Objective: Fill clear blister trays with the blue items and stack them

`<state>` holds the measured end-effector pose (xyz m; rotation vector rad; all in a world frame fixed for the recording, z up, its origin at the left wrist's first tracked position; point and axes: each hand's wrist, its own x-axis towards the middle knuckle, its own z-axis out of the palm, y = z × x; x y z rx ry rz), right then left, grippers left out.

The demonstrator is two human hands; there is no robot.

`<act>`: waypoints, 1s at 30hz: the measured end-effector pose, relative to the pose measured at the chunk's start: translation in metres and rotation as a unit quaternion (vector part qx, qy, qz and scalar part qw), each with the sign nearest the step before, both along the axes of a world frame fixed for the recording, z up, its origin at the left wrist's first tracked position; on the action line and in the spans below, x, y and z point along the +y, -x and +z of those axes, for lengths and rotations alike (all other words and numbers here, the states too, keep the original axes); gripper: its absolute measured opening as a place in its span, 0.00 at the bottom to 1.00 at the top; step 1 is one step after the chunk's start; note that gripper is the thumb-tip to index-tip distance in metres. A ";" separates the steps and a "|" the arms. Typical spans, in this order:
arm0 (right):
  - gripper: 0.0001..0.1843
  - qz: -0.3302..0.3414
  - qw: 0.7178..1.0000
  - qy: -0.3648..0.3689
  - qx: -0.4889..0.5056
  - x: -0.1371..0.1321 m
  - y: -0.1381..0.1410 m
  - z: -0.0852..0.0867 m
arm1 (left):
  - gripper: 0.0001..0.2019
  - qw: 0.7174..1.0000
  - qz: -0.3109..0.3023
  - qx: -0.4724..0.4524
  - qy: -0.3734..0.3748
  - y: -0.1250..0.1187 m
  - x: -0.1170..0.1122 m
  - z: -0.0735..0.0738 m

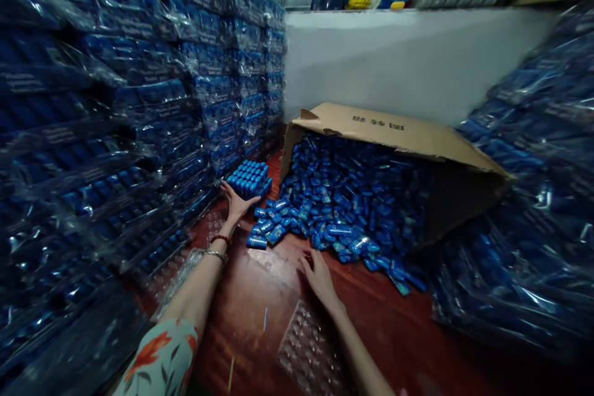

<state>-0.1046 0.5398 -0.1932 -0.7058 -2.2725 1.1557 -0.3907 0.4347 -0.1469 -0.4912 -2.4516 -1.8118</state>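
Observation:
A tipped cardboard box spills a heap of small blue wrapped packets onto the dark red floor. My left hand is stretched forward with fingers spread, touching a filled tray of blue packets standing in neat rows. My right hand lies flat on the floor, fingers apart, just short of the heap's near edge. Neither hand holds anything. A clear empty plastic blister tray lies under my right forearm.
Tall stacks of plastic-wrapped blue trays wall the left side, and more wrapped stacks crowd the right. A white low wall stands behind the box. Another clear tray lies on the floor at left.

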 end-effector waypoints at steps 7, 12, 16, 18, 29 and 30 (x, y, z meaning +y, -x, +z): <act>0.19 0.014 0.996 -0.004 0.083 0.019 0.086 0.022 | 0.68 0.999 -0.009 0.029 -0.011 0.023 0.003 -0.014; 0.19 0.048 0.996 -0.002 0.081 0.044 0.185 0.058 | 0.66 0.996 -0.037 0.080 0.011 0.033 0.005 -0.017; 0.20 0.052 0.996 0.009 0.069 0.047 0.205 0.052 | 0.65 0.996 -0.037 0.080 0.004 0.038 0.010 -0.020; 0.20 0.051 0.997 0.017 0.058 0.045 0.190 0.045 | 0.65 0.996 -0.046 0.082 0.001 0.040 0.011 -0.022; 0.21 0.108 0.990 -0.095 0.003 0.047 0.042 0.032 | 0.61 0.994 -0.045 0.083 0.044 0.027 -0.003 -0.001; 0.22 0.129 0.985 -0.115 -0.016 0.046 0.037 0.026 | 0.55 0.992 -0.031 0.115 0.045 0.016 -0.005 0.002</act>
